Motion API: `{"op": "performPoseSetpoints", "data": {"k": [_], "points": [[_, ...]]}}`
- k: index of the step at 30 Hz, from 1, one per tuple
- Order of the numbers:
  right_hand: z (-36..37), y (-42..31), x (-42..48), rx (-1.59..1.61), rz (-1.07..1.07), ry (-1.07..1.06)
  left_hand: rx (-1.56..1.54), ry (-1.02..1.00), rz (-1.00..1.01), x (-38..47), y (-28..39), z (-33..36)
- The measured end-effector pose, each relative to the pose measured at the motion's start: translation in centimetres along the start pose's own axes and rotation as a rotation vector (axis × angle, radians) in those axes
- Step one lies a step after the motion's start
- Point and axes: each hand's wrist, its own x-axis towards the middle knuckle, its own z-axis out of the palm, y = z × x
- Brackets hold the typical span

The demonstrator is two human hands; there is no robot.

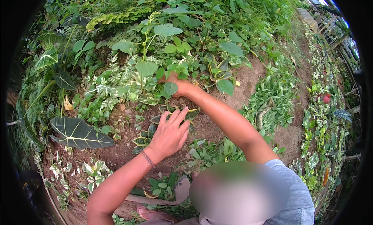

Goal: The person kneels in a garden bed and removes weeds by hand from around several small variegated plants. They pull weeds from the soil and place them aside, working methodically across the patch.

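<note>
My left hand, with a beaded bracelet at the wrist, is spread palm down over a low snake plant with yellow-edged leaves; whether it presses on the leaves is unclear. Farther forward, my right hand reaches in among leafy green stems, its fingers mostly hidden by leaves, so what it holds cannot be seen. A tall broad-leaved weed rises just left of that hand. Another small snake plant grows left of my left hand, in brown soil. A second variegated snake plant stands right of my right hand.
Near my foot lies a hand tool with a broad metal blade. A large dark alocasia leaf spreads at left. Pulled-looking greenery lies in a heap at right, beside a soil strip. Dense foliage fills the far side.
</note>
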Motion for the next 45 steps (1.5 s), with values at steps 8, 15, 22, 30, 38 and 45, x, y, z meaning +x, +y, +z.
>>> {"op": "performPoseSetpoints", "data": {"k": [8, 15, 22, 30, 38, 45], "points": [[-2.1, 1.8, -1.4, 0.043, -0.019, -0.055, -0.005, 0.013, 0.002, -0.3, -0.2, 0.1], [-1.5, -0.9, -2.9, 0.143, 0.051, -0.053, 0.005, 0.025, 0.015, -0.2, -0.2, 0.2], [0.5, 1.3, -3.4, 0.131, -0.09, 0.078, 0.019, 0.024, 0.017, -0.3, -0.2, 0.3], [1.5, 1.1, -6.1, -0.027, 0.304, 0.03, 0.012, 0.017, 0.02, -0.4, -0.3, 0.0], [-7.5, -1.3, -25.7, 0.314, 0.796, 0.037, 0.0, 0.028, 0.018, -0.4, -0.4, 0.1], [-8.4, -2.3, -33.4, -0.55, 0.922, -0.608, -0.002, 0.021, 0.024, -0.2, -0.3, 0.1]]}}
